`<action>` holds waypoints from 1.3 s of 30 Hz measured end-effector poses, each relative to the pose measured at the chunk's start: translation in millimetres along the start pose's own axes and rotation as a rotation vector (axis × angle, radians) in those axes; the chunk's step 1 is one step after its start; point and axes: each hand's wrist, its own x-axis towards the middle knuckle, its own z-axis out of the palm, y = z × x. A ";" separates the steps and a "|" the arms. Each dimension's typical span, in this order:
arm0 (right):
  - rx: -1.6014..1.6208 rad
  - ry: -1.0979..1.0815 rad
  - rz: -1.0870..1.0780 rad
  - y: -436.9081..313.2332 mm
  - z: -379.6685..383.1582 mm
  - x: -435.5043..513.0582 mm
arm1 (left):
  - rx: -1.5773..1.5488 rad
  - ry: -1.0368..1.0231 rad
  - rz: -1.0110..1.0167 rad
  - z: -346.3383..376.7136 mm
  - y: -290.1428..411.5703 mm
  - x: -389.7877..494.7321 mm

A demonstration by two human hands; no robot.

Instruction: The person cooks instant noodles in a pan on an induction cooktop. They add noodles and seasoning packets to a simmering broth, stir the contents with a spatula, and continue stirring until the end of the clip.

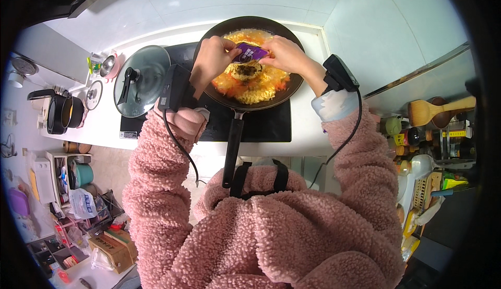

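My left hand (213, 58) and my right hand (287, 56) pinch the two ends of a small purple seasoning sachet (252, 52), which bears writing. They hold it over a dark frying pan (297, 78) on the black cooktop (270, 126). Noodle blocks (256, 95) lie in the pan in a broth with orange-red pieces. Just below the sachet, a dark heap of seasoning (247, 70) rests on the noodles. The pan's black handle (233, 148) points towards my body. Whether the sachet still holds anything cannot be seen.
Left of the pan lies a large glass lid (146, 81), partly over the cooktop. Farther left are a small glass lid (94, 95), a pink bowl (110, 68) and a black pot (58, 113). Bottles, a wooden spatula (424, 112) and other utensils stand at the right.
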 end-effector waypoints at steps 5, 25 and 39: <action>0.046 -0.028 -0.058 -6.9 -2.0 9.6 | -0.002 -0.004 0.004 -1.6 0.9 -0.3; -0.118 -0.163 -0.061 -17.7 13.0 21.0 | 0.034 -0.019 0.096 0.0 -2.6 -5.6; -0.030 -0.055 0.101 -21.7 18.0 19.0 | -0.026 -0.068 0.011 -0.3 5.3 -9.0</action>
